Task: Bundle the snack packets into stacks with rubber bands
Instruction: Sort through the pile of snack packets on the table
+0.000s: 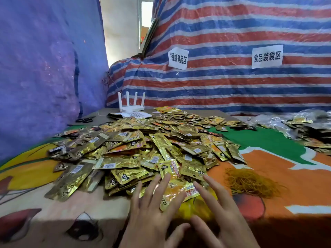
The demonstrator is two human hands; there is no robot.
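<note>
**Packet pile on the table, both hands flat, nothing picked up**

Biggest thing in view: a red/blue/white striped tarp across the whole back and right side. A plain blue tarp covers the left, w/ a bright gap between the two.

Below that is the table, under a cartoon-print tablecloth in orange, green and yellow, w/ a drawn eye at the near left.

Mid-table is a big loose pile of gold foil snack packets, all jumbled. Some lie barcode side up, some show an orange-red front. The pile runs from the near edge back toward the tarp. A second heap sits at the far right, mixed w/ clear plastic, apart from the main one.

The left hand has its fingers straight and fanned out, tips lying over the nearest packets. The right hand is just beside it, fingers also straight and spread, reaching onto the same near edge of the pile. Neither is gripping or pinching anything. Can't tell how hard they press.

A tangled clump of yellow-brown rubber bands lies on the orange patch, right of the hands, near the pile but not touching it.

There are 2 white paper signs w/ Chinese text stuck on the striped tarp.

At the back left is a white router w/ 4 antennas up, w/ a QR sheet in front of it. Black scissors lie further left.
</note>
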